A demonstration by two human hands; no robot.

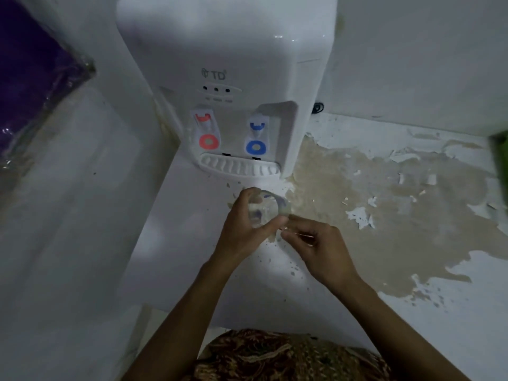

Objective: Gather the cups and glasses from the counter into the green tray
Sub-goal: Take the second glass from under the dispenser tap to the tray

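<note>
A clear drinking glass (268,206) with faint blue markings is held just in front of the water dispenser's drip grille, above the white counter (192,229). My left hand (244,226) wraps around its left side, thumb and fingers curled on the wall. My right hand (316,243) meets it from the right, fingertips pinched at the glass's lower rim; motion blur hides whether it grips the glass. A sliver of the green tray (500,158) shows at the far right edge.
A white water dispenser (233,86) with a red tap and a blue tap stands at the back. The counter's coating is peeled to bare beige (384,204) on the right. A purple plastic-wrapped bundle (33,78) lies at far left.
</note>
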